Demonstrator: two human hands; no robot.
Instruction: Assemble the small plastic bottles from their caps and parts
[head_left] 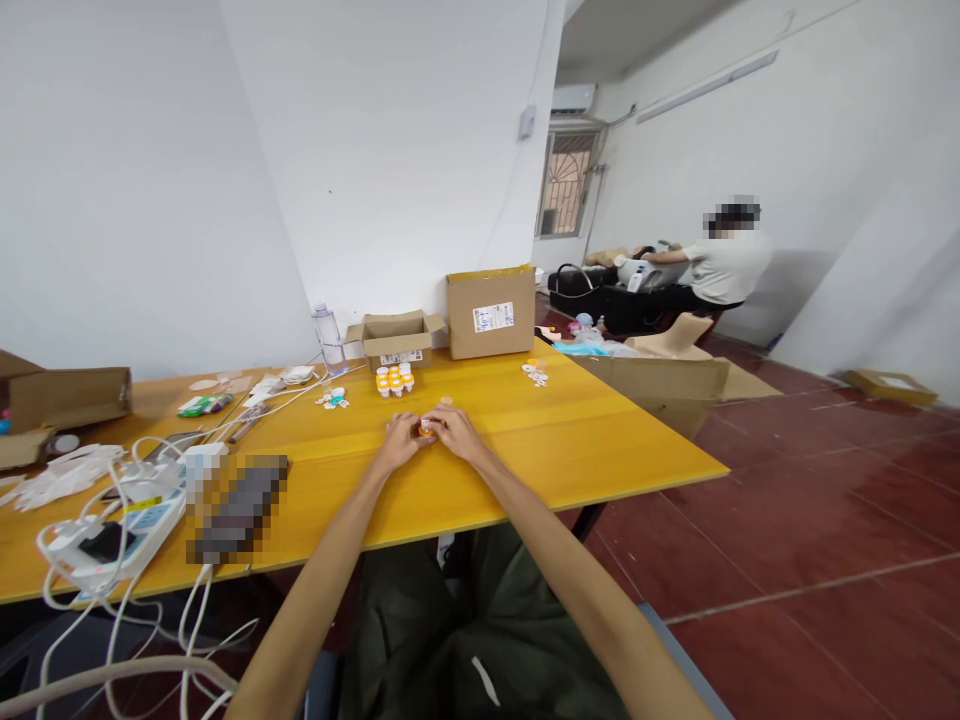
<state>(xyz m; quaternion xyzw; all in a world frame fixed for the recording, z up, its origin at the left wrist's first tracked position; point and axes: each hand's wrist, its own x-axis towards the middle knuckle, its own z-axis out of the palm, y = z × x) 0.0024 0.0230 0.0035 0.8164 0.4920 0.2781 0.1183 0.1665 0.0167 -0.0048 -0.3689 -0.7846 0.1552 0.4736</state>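
Over the yellow table [555, 455], my left hand [402, 441] and my right hand [451, 433] meet at a small white and orange jar [426, 427]. The fingers of my left hand close on its left side, while those of my right hand pinch it from the right and above. Part of the jar is hidden by the fingers. Behind my hands stands a tight group of white jars with orange lids [394, 381]. Small loose labels [332, 398] lie to their left, and more white round pieces [535, 375] lie near the right back edge.
An open carton [396, 340] and a taller closed box [491, 315] stand at the back beside a clear bottle [328, 335]. On the left are a power strip [154, 535], white cables and a blurred dark device [244, 510]. Another person [727, 265] sits far right.
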